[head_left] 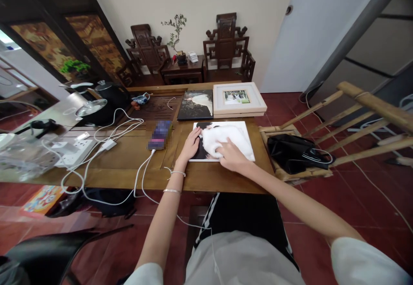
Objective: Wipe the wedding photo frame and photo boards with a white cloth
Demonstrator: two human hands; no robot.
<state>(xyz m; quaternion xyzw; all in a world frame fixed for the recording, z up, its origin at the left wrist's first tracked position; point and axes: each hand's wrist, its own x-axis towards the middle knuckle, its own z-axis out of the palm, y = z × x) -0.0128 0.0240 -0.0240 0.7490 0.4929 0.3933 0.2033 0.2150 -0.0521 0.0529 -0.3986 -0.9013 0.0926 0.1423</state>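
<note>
A white-edged photo panel (195, 157) lies flat on the wooden table (206, 184) in front of me. My left hand (190, 145) rests on its left side, fingers stretched out and holding nothing. Spread over most of the panel is a white cloth (240, 138), which hides much of the picture. My right hand (232, 155) presses on the cloth with bent fingers, the index finger reaching forward. Beyond the panel lie a dark photo panel (195, 105) and a pale wooden picture frame (254, 100), stacked on another frame.
A phone (159, 135) on a charging cable lies left of the panel. Farther left are a power strip (77, 152), tangled white cables, a pan (92, 110) and a kettle (111, 93). A bamboo chair (361, 104) with a black bag (295, 152) stands at the right.
</note>
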